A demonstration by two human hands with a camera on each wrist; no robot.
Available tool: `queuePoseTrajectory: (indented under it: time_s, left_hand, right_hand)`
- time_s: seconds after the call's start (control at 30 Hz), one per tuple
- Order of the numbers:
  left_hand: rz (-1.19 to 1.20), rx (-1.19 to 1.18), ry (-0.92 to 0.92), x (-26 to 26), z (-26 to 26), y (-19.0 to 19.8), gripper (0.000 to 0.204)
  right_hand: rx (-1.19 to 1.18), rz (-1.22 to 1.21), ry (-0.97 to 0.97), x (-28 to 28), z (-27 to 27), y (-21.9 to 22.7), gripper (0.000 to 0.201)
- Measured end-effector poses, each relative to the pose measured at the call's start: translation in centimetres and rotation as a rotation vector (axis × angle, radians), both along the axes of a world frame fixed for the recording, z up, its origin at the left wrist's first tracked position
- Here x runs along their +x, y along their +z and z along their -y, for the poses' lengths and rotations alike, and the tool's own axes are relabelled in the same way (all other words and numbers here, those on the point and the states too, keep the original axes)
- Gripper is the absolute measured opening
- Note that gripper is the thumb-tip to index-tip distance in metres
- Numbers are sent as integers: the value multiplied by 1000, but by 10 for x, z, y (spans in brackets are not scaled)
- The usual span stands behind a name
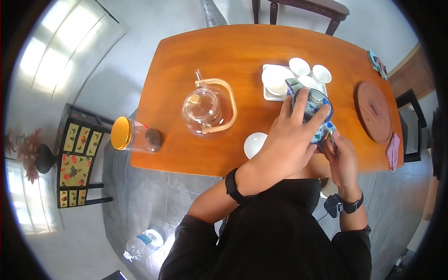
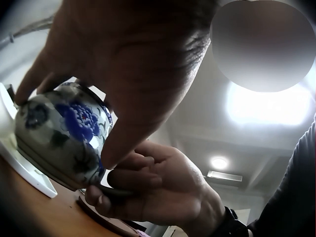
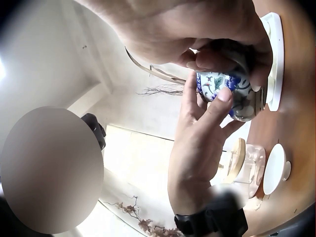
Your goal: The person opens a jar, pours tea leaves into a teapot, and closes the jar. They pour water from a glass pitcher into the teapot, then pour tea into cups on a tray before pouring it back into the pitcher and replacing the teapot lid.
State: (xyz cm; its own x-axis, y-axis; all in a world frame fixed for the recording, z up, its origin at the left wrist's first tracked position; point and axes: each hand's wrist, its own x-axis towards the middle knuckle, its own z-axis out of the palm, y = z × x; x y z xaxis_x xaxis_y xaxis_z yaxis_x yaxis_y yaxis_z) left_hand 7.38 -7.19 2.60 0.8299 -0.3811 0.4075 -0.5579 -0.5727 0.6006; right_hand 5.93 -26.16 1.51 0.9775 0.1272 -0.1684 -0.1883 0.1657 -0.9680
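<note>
A blue-and-white floral teapot (image 1: 316, 97) is held tilted in both hands over the right part of the wooden table (image 1: 252, 51). My left hand (image 1: 284, 147) grips it from above, fingers across the lid and thumb against the painted side (image 2: 81, 121). On the near side, my right hand (image 1: 345, 161) holds the teapot's handle; fingers wrap around it in the left wrist view. The spout points away toward a white tray (image 1: 271, 97) bearing several white cups (image 1: 298, 66) and a larger white vessel (image 1: 275, 79). The teapot partly hides the tray.
Left of the hands stand a glass teapot (image 1: 203, 109) with a wooden handle and a small white dish (image 1: 255, 145). A gold-lidded jar (image 1: 142, 135) sits at the table's left edge. At right lie a round wooden tray (image 1: 374, 112) and a purple cloth (image 1: 393, 151).
</note>
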Motion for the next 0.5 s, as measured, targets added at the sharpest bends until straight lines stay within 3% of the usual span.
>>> queuePoseTrajectory:
  time_s: [0.5]
  left_hand:
    - [-94, -115, -76, 31, -21, -15, 91]
  right_hand:
    - [-260, -4, 41, 23, -12, 22, 50]
